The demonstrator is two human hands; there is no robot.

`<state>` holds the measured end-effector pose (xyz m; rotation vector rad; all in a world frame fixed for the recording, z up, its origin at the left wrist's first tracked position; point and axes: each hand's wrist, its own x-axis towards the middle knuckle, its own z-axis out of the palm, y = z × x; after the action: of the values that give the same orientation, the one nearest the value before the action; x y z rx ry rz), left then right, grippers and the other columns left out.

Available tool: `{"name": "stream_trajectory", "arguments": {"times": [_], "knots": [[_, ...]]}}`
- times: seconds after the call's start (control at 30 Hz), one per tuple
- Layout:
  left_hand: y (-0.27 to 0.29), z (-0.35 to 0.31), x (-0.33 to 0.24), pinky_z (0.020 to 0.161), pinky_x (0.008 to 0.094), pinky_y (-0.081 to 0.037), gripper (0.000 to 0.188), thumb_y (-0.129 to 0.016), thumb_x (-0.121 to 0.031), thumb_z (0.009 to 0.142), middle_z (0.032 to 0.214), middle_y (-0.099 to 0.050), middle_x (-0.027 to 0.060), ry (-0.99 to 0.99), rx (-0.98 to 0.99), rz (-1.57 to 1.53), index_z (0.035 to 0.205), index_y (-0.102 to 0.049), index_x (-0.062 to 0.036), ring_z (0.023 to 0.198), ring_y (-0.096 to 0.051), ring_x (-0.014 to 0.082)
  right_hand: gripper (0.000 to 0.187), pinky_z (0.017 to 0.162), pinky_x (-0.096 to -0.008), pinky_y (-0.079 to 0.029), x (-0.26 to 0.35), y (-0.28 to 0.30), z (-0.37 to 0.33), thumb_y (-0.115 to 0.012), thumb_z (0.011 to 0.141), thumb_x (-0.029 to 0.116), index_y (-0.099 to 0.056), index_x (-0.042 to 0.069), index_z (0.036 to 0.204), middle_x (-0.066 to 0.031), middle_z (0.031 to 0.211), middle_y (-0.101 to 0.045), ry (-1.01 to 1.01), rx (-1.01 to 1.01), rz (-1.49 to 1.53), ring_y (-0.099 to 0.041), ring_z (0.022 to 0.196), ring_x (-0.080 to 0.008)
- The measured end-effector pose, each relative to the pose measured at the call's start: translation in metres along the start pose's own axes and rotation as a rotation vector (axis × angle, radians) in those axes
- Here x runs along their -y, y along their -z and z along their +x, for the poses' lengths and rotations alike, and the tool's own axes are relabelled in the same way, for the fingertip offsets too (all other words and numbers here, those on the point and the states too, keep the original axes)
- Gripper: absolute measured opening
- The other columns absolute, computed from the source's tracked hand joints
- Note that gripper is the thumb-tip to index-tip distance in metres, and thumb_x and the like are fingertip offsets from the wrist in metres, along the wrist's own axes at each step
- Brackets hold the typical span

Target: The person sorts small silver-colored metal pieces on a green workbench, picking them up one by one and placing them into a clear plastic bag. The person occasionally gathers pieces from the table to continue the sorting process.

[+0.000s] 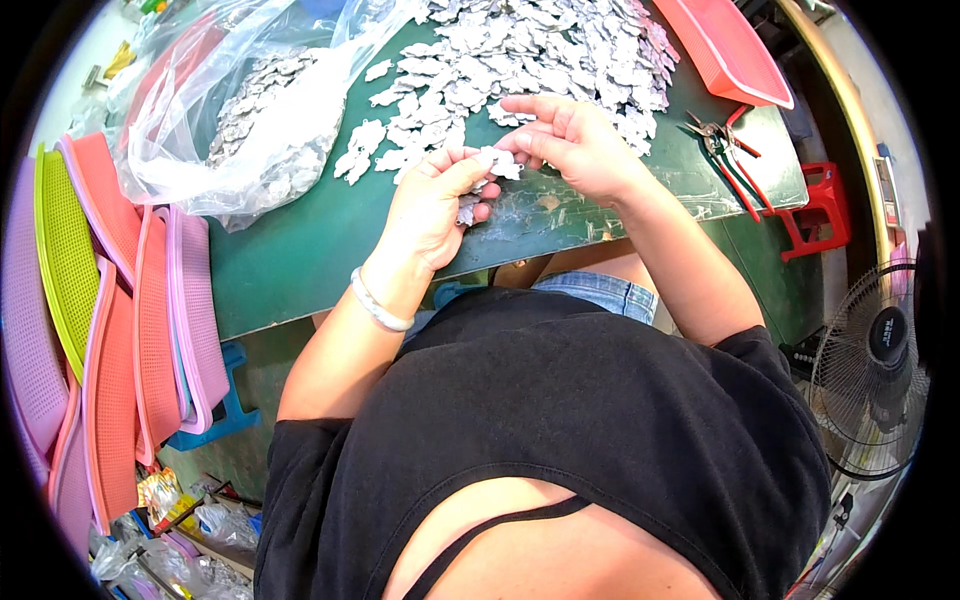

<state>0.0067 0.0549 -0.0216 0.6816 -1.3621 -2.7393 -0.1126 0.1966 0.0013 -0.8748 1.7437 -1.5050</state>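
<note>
My left hand [430, 205] is closed around small flat silver-grey metal pieces, over the near edge of the green table [280, 265]. One metal piece [505, 164] sticks out past its thumb and fingertips; another piece [466, 210] shows lower, against the curled fingers. From the right, my right hand [580, 150] meets the upper piece, its thumb and a bent finger at the edge while the index finger stretches out above. How firmly it grips is partly hidden. Beyond both hands spreads a large heap of similar metal pieces [540, 60], with a few strays [362, 145] at its left.
A clear plastic bag [170, 170] of metal pieces lies at the table's left. Stacked purple, green and coral baskets [110, 390] stand beside it. Red-handled pliers [730, 160] and a pink tray [730, 55] lie right. Beyond are a red stool [825, 210] and a fan [870, 370].
</note>
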Motion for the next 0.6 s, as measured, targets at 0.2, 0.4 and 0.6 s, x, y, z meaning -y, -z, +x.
{"name": "stream_trajectory", "arguments": {"times": [0.2,0.4,0.6], "knots": [[0.007,-0.012,-0.009,0.059,0.0305,-0.052,0.009,-0.053,-0.010,0.080,0.092,-0.059,0.0157,-0.046,-0.050,-0.179,0.088,-0.049,-0.0055,0.080,-0.060,0.0264,0.048,0.075,-0.0352,-0.044,-0.016,-0.008,-0.002,-0.060,0.071,0.000,-0.046,0.004,0.117,-0.0094,0.092,-0.061,0.443,-0.018,-0.793,-0.055,0.083,-0.0273],[0.014,-0.013,-0.011,0.057,0.0294,-0.051,0.015,-0.053,-0.007,0.079,0.093,-0.058,0.0174,-0.053,-0.030,-0.174,0.093,-0.048,-0.0046,0.080,-0.060,0.0268,0.041,0.067,-0.0297,-0.045,-0.019,-0.013,-0.001,-0.059,0.076,0.005,-0.049,0.003,0.116,-0.0071,0.077,-0.063,0.405,-0.106,-0.756,-0.056,0.069,-0.0207],[0.002,-0.008,-0.007,0.049,0.0228,-0.044,0.021,-0.058,-0.015,0.083,0.078,-0.060,0.0078,0.021,0.034,0.028,0.099,-0.050,-0.0048,0.069,-0.059,0.0174,0.037,0.060,-0.0189,-0.042,0.000,-0.010,-0.002,-0.056,0.082,0.008,-0.049,0.000,0.117,-0.0019,0.076,-0.062,0.025,-0.036,-0.126,-0.051,0.062,-0.0053]]}}
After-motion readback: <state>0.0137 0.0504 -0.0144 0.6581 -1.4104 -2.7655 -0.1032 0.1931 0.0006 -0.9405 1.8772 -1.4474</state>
